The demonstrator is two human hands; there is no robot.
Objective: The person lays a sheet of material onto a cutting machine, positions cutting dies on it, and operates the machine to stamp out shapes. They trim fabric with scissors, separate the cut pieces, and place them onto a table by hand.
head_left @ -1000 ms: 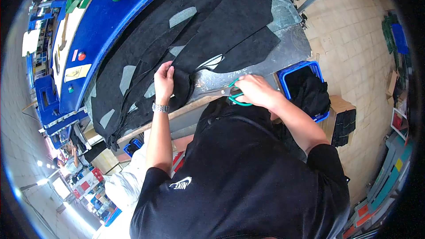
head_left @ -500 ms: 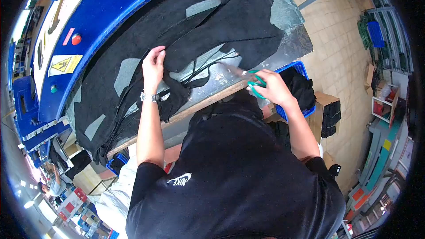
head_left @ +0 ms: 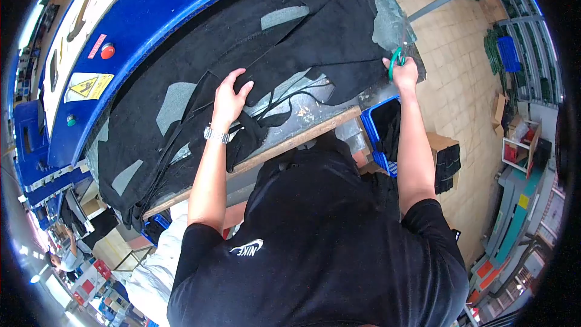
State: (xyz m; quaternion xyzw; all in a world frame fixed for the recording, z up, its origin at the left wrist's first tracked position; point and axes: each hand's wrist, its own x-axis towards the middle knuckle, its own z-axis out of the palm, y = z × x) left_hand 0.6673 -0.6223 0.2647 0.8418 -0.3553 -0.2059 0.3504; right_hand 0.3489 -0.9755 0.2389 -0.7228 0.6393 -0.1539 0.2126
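The right hand (head_left: 405, 75) grips green-handled scissors (head_left: 397, 56), best kept well apart from the loosely open left hand (head_left: 231, 102) over black fabric (head_left: 339, 30).

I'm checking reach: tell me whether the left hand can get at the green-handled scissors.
Probably not: the right hand holds the green-handled scissors, and a stretch of black fabric lies between them and the left hand.

black short-sleeved shirt (head_left: 351, 248) | white chest logo (head_left: 247, 249) reading NIKE | silver link band (head_left: 216, 135), left wrist
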